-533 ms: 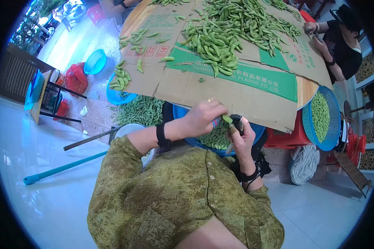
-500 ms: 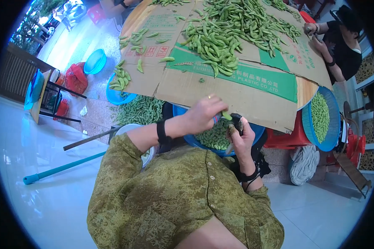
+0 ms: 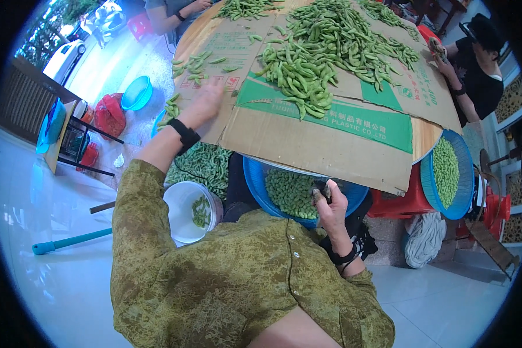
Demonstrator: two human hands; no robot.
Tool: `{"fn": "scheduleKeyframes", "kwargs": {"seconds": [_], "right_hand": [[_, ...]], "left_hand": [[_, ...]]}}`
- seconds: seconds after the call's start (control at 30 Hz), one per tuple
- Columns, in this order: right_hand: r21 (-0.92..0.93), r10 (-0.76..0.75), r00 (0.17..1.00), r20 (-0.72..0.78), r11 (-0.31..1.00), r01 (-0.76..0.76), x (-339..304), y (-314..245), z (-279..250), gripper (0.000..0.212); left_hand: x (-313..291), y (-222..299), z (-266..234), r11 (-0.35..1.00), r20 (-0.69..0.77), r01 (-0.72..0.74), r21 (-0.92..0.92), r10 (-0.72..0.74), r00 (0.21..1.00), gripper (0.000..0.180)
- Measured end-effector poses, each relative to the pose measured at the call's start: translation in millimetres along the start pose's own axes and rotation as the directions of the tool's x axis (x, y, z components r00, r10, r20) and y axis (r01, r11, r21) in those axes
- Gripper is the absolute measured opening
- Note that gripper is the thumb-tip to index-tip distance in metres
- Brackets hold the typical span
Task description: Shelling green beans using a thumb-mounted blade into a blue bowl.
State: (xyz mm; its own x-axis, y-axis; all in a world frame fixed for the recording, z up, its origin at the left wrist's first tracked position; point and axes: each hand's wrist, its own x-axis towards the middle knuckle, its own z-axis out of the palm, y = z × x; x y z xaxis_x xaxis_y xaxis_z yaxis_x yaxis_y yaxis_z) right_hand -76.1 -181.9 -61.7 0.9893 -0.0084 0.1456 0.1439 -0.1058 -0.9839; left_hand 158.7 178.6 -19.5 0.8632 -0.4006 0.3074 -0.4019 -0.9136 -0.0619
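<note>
My left hand (image 3: 207, 103), blurred by motion, is over the left part of the cardboard (image 3: 272, 142), close to several scattered green bean pods (image 3: 197, 68). Whether its fingers hold anything does not show. My right hand (image 3: 332, 210) is closed, thumb and forefinger bent toward each other, their tips dark; anything between them is too small to make out. It hovers at the right side of a blue basin (image 3: 254, 180) holding shelled green beans (image 3: 293, 192). A large heap of pods (image 3: 307, 64) covers the far middle of the cardboard.
A white bucket (image 3: 177, 211) with a few green pieces stands left of my lap, beside a pile of empty pods (image 3: 206, 165). Another blue basket (image 3: 467, 180) of beans is at right. A co-worker in black (image 3: 481, 75) works at the far right; another person's arms (image 3: 177, 17) show top left.
My left hand has left the right hand and the pod it held, swinging left and away over the cardboard. My right hand stays above the basin. The white bucket has come more into view.
</note>
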Motion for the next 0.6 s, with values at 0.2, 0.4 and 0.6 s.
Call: {"fn": "scheduleKeyframes", "kwargs": {"seconds": [0.2,0.4,0.6], "right_hand": [[-0.178,-0.17,0.985,0.021,0.969,0.171,7.9,-13.0,-0.1,0.014],[-0.239,-0.256,0.965,0.052,0.935,0.261,11.3,-13.9,1.6,0.018],[-0.002,-0.054,0.996,0.076,0.999,0.054,3.7,1.4,-1.1,0.029]], "left_hand": [[33.8,62.2,-54.2,0.985,0.051,-0.162,-0.063,0.165,0.985,0.036],[64.2,141.0,-4.2,0.889,-0.087,-0.259,-0.378,0.245,0.966,0.018],[73.3,150.2,-2.1,0.928,0.123,-0.101,-0.358,0.155,0.98,0.018]]}}
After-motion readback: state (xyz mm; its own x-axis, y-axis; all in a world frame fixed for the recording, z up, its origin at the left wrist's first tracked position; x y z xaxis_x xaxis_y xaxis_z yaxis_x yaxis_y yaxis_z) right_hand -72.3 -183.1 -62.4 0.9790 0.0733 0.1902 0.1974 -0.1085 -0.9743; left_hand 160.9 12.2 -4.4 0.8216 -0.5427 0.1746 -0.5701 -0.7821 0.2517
